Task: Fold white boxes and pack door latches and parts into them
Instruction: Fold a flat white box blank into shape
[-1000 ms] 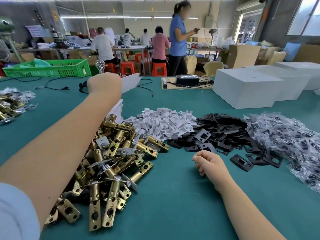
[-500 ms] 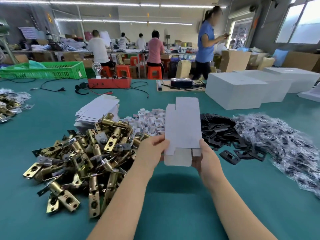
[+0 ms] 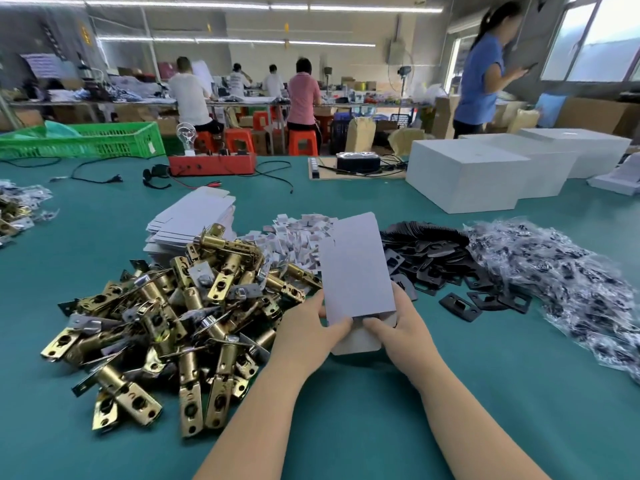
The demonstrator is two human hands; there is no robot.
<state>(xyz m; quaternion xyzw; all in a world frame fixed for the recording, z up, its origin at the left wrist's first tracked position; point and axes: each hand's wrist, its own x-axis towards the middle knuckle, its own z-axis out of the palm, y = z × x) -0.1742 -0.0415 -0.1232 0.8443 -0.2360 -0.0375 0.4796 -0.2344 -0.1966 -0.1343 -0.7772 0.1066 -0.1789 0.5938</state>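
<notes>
Both my hands pinched the white box [image 3: 356,268] at its near end, left hand [image 3: 308,327] beside the latch pile [image 3: 180,306], right hand [image 3: 401,327] over bare green table [image 3: 346,427].

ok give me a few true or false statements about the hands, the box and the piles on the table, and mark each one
1. Both hands hold the white box. True: the left hand and right hand grip its near end.
2. The brass latches lie to the right of the box. False: they are piled to its left.
3. The black plates sit between the box and the bagged parts. True.
4. The stack of flat box blanks lies nearer the person than the latches. False: it lies behind them.
5. A latch is in the right hand. False: it holds only the box.
</notes>
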